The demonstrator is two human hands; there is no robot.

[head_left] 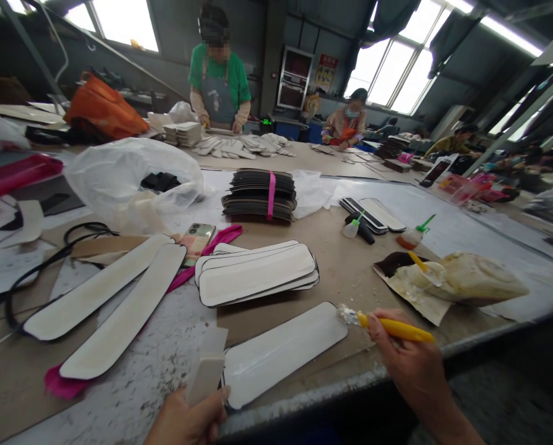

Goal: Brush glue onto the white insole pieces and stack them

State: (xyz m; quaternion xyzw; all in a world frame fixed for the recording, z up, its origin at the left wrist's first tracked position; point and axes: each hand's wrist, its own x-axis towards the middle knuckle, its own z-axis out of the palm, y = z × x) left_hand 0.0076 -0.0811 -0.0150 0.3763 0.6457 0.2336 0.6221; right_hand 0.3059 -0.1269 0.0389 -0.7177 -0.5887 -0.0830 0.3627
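Note:
My right hand [409, 361] is closed around the yellow handle of a glue brush [397, 327]. The brush's clotted white bristles are at the right end of a long white panel [286, 352] with rounded corners and a dark edge. The panel lies near the table's front edge, its surface shiny in places. At its left end my left hand [188, 417] grips a whitish rectangular block [206, 364], fingertips beside the panel's edge. Just behind lies a stack of similar white panels [258, 272]. Two more long white strips [123, 315] rest at the left.
A glue-crusted container [480, 278] lies at the right near small squeeze bottles [411, 237]. Behind the panels stand a bundle of dark pieces [258, 194], a plastic bag [137, 179] and a phone [197, 241]. A person in green [221, 80] works across the table.

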